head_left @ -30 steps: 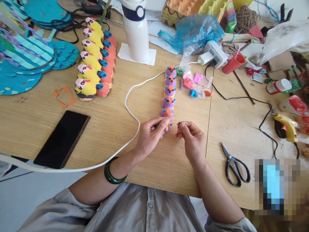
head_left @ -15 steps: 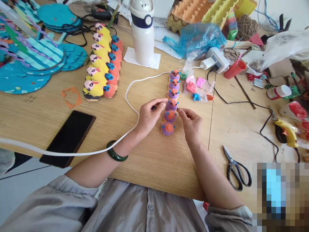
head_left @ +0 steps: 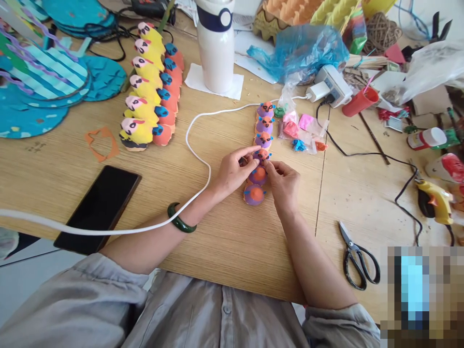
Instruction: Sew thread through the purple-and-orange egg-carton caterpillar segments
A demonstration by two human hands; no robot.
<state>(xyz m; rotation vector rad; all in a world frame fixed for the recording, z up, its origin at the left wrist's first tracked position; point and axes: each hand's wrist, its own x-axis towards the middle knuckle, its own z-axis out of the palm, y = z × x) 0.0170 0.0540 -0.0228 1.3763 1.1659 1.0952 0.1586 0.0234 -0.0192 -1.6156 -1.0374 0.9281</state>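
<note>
A strip of egg-carton cups [head_left: 254, 194], covered in purple and orange clay with small blue ears, runs away from me on the table. The far cups carry black face marks; the nearest two show none. My left hand [head_left: 235, 170] is beside the fourth cup, its thumb and index finger at the cup's side. A dark lump of clay [head_left: 242, 162] sits within its curled fingers. From the other side, my right hand [head_left: 284, 181] brings pinched fingertips against that same cup. The tiny dark bit in the pinch is mostly hidden.
Clay packets [head_left: 291, 128] lie right of the strip. A white cable [head_left: 186, 140] crosses my left forearm. Scissors [head_left: 353, 258], a phone [head_left: 99, 208], a white bottle [head_left: 216, 58], yellow clay figures [head_left: 145, 72] and a glue gun [head_left: 434, 199] surround the work area.
My right hand has moved left, bringing its pinched fingertips from beside the fourth cup onto its face. The left thumb has come over the cup's near side. The view has shifted slightly.
</note>
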